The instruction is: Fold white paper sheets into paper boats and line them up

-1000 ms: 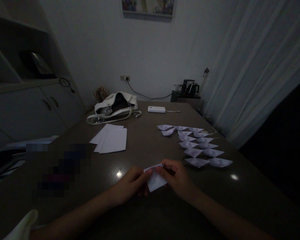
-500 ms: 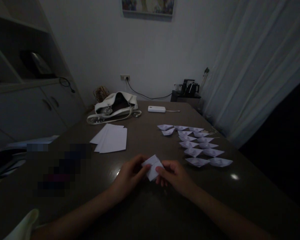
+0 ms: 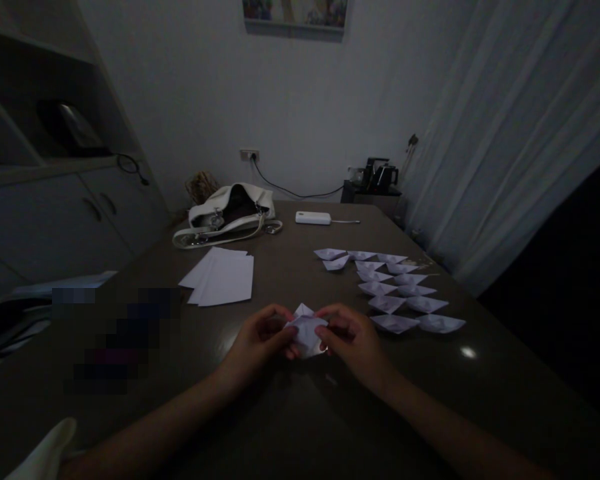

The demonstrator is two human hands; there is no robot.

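Note:
Between my two hands, just above the near part of the table, is a folded piece of white paper [image 3: 307, 333] with a small peak at its top. My left hand [image 3: 263, 337] pinches its left side, thumb on the front face. On the opposite side my right hand [image 3: 349, 338] grips it the same way, with thumb in front and fingers behind. Right of my hands, folded paper boats [image 3: 395, 324] stand in rows. A few flat sheets of white paper [image 3: 227, 280] lie overlapping to the left.
At the back left of the brown table [image 3: 290, 413] rests a white handbag [image 3: 233, 210] with its strap. A white oblong device [image 3: 313, 218] with a short cord lies at the far middle. Papers [image 3: 63, 285] and a blurred-out patch are at the left edge.
The paper has gone from a flat diamond to a wider, opened shape with a peak on top. Both hands have shifted slightly and now hold its two sides.

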